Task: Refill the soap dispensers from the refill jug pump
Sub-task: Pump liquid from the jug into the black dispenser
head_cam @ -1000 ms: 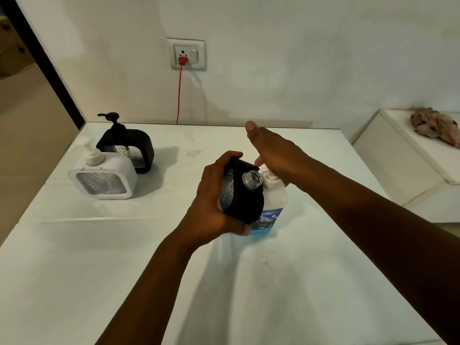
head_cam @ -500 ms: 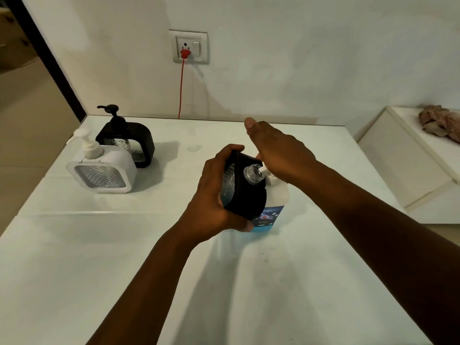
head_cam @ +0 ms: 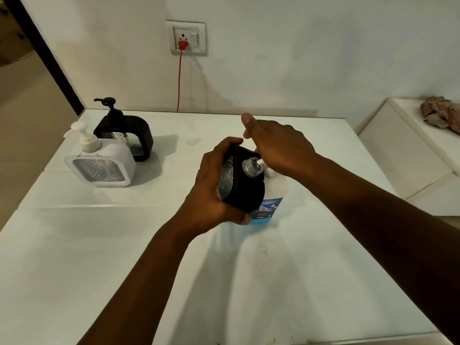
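My left hand (head_cam: 211,188) grips a black soap dispenser (head_cam: 245,192) with no pump on it, tilted so its open clear neck (head_cam: 252,165) meets the white nozzle of the refill jug pump (head_cam: 267,169). My right hand (head_cam: 278,143) lies flat on top of the pump head, fingers stretched out. The refill jug (head_cam: 272,207), white with a blue label and blue liquid, stands on the white table (head_cam: 99,257), mostly hidden behind the dispenser.
At the back left stand a white dispenser (head_cam: 102,163) and a black dispenser (head_cam: 129,135), both with pumps fitted. A red cord (head_cam: 179,80) hangs from the wall socket. A lower white ledge (head_cam: 408,155) lies to the right.
The view has tilted slightly. My right hand has pressed lower on the pump head, and the nozzle now sits at the dispenser's neck. The left hand keeps its hold.
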The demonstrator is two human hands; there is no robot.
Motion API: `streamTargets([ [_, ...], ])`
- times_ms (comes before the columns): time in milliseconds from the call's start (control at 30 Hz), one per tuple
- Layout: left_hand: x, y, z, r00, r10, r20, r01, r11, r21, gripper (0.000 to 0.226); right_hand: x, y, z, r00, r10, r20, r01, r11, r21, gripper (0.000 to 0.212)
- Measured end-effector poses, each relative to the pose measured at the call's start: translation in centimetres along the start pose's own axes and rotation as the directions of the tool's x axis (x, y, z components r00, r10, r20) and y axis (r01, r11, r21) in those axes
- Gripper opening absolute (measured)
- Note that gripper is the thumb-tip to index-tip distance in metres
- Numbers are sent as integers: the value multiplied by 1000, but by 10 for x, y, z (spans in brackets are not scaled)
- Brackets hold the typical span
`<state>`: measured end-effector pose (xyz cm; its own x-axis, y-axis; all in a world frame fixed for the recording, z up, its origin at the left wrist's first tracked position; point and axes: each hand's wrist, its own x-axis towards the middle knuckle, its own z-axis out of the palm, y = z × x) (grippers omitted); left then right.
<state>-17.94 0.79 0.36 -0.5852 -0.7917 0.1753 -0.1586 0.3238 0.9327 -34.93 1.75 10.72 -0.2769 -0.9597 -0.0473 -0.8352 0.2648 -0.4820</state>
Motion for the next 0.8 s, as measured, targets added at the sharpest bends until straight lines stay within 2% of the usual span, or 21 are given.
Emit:
streamTargets([
  [167, 2, -2, -1, 1000, -11, 7, 11, 1000, -9, 134, 7, -8, -12, 981, 104, 166, -116, 991, 68, 87],
  [233, 3, -1, 0, 1000, -12, 4, 12, 1000, -8, 134, 10, -4, -11, 981, 122, 152, -136, 988, 79, 88],
  [367, 2, 3, 2, 1000, 10, 4, -10, 1000, -24, 133, 12, 7, 0, 993, 117, 18, -118, 987, 107, 74],
  [467, 1, 4, 2, 1000, 10, -3, -10, 1000, -21, 133, 9, 8, 3, 994, 98, -38, -95, 993, 72, 71],
  [600, 0, 4, 3, 1000, 24, -8, -24, 999, -26, 133, 7, 3, 0, 994, 111, 20, -112, 993, 42, 77],
  [700, -1, 4, 2, 1000, 7, -9, -7, 1000, -26, 133, 9, 0, -6, 986, 141, 93, -151, 982, 116, 84],
  [800, 0, 4, 3, 1000, -1, -11, 1, 1000, -22, 134, 12, 1, -7, 985, 139, 106, -151, 981, 124, 81],
])
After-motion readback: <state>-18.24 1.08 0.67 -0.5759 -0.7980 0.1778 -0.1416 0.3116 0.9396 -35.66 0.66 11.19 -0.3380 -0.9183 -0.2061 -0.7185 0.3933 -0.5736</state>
